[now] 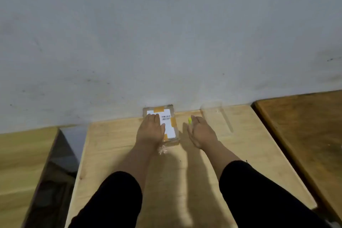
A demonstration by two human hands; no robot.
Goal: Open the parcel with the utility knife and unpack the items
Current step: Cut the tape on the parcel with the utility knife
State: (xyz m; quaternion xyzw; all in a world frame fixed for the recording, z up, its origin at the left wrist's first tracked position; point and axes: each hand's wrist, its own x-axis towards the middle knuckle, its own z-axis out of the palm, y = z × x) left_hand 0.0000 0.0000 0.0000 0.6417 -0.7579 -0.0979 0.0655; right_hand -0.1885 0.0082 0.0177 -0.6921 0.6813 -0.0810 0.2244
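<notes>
1. Two bare hands reach forward over a pale wooden table (114, 153), both arms in black sleeves (111, 200).
2. The parcel (171, 126) — a small brown carton with a white label and orange tape strips — lies flat at 12 o'clock on the table, its far end touching the grey wall (166, 33).
3. The left hand (150, 130) lies palm down on the parcel's left half; its grip is released, fingers straight and pressing on the label.
4. The right hand (200, 131) hovers just to the parcel's 3 o'clock side, apart from it, fingers extended.
5. A yellow-green tip (189, 120) — likely the utility knife — shows at the right hand's fingertips; whether the grip grasps it, I cannot tell.
6. A darker wooden surface (305, 135) lies at 3 o'clock, another pale one (24, 163) at 9 o'clock.
</notes>
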